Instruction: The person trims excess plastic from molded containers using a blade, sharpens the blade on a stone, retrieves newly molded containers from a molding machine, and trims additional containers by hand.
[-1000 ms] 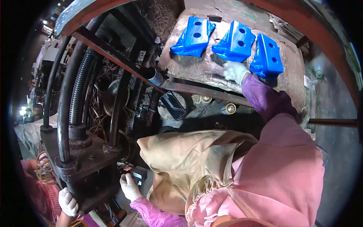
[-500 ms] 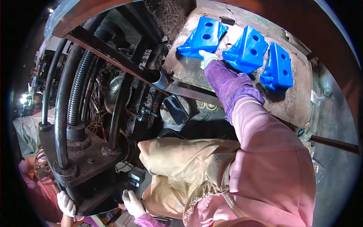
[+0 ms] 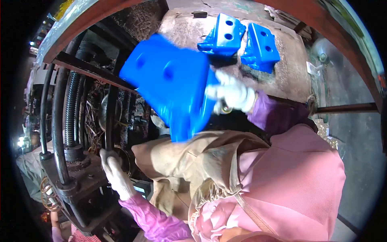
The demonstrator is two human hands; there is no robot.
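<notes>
My gloved right hand [image 3: 234,93] grips the blurred blue moulded plastic block [image 3: 171,82] by its right edge; the block lies at nine o'clock from that grip, lifted well clear of the table. My gloved left hand [image 3: 115,171] is farther off at seven o'clock, wrapped round a dark metal rod [image 3: 108,121] of the press.

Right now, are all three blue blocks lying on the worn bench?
No: the right hand holds one blue block lifted in the air, and only two blue blocks lie on the bench.

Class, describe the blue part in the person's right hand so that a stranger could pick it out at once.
Start at the worn metal bench at the top, where two blue moulded blocks lie. Below it, the gloved right hand holds a third blue block in the air. This one alone is off the bench, looks largest and is motion-blurred.
</notes>
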